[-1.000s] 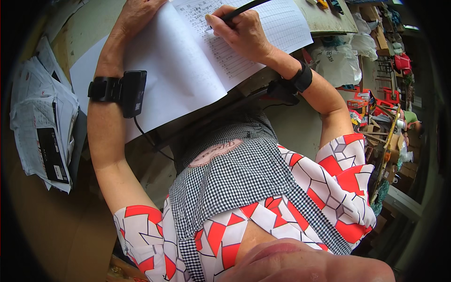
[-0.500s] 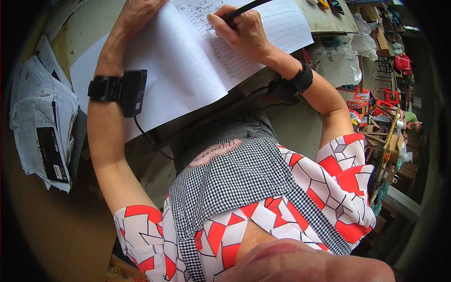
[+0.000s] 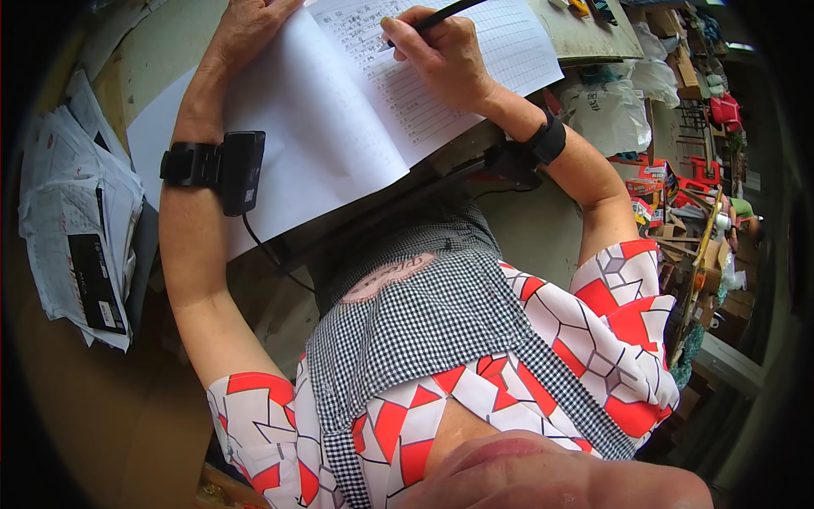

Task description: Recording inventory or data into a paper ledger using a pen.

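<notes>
Plainly, writing is what fills the ruled sheet (image 3: 513, 55) on the far side: rows of small dark handwritten characters cover its left part, and a printed grid of columns spans its right part (too small and slanted to make out reliably). Faint marks show through the curled page (image 3: 339, 127) just left of it. On the checked apron (image 3: 415, 331), nearer the body, a pink badge (image 3: 390, 278) carries dark cursive lettering. Far to the left, the stack of papers (image 3: 55, 229) bears print, a black panel (image 3: 97, 280) and a small white label. To the right, a white plastic bag (image 3: 606, 114) has dark characters on it, and red boxes (image 3: 646, 182) beyond it show pale lettering.

The pen (image 3: 448, 15), thick and black, is clasped between the thumb and fingers of the right hand (image 3: 445, 59). It slants up to the right, its lower end at the handwritten rows, though whether the point touches the paper cannot be told. The left hand (image 3: 250, 34) lies well apart from the right, at the far end of the curled page; its fingertips reach the picture's edge, so I cannot tell whether it grips or only presses. The ruled sheet thus lies beneath the right hand and to the right of the left one, on the pale surface (image 3: 161, 55).
</notes>
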Demonstrator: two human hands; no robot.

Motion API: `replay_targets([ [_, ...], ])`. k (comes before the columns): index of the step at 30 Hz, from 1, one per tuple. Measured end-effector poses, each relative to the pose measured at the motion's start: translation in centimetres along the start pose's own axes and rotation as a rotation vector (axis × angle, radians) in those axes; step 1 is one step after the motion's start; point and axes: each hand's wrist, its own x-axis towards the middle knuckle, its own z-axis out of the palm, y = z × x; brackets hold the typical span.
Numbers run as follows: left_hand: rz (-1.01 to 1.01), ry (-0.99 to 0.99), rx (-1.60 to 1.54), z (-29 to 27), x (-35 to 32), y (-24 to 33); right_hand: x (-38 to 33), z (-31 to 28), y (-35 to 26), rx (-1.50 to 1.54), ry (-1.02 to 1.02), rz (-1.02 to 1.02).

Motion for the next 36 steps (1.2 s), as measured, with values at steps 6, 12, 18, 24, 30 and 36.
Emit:
replay_targets([
  [6,-0.008,0.011,0.015,0.3,0.0,0.5,-0.1,-0.2,1.0,-0.007,-0.025,-0.051],
  [12,-0.024,0.031,0.024,0.0,-0.7,1.0,0.0,0.2,0.1,-0.017,0.052,-0.055],
  [18,-0.013,0.018,0.015,0.7,-0.2,1.1,-0.3,-0.3,1.1,-0.048,-0.025,-0.075],
  [24,-0.034,0.02,-0.013,0.3,-0.4,0.9,-0.1,0.0,1.0,-0.077,-0.048,-0.127],
  [30,-0.014,0.016,-0.035,0.4,-0.2,0.5,-0.1,0.1,1.1,-0.058,-0.036,-0.157],
  [36,-0.021,0.029,0.005,0.2,-0.5,1.0,0.0,0.2,1.1,-0.079,-0.06,-0.163],
])
